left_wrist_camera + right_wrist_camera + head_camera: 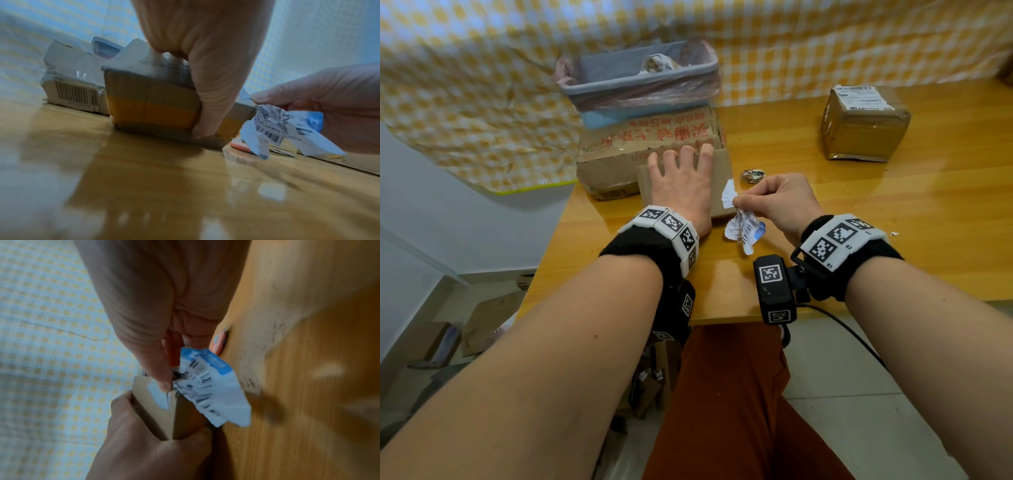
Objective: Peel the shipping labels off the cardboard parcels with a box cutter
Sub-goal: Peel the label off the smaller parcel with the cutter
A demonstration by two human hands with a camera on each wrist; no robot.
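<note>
On the worktop (825, 219) near its front edge, we press our left hand (683, 185) flat on the small cardboard parcel (148, 104), fingers spread over its top and thumb down its near side. Our right hand (780, 202) pinches the crumpled shipping label (743, 228), partly torn free, at the parcel's right edge. A second labelled parcel (864, 128) sits far right. A lined bin (640, 80) stands behind a printed carton (650, 140). Box cutter: cannot tell.
</note>
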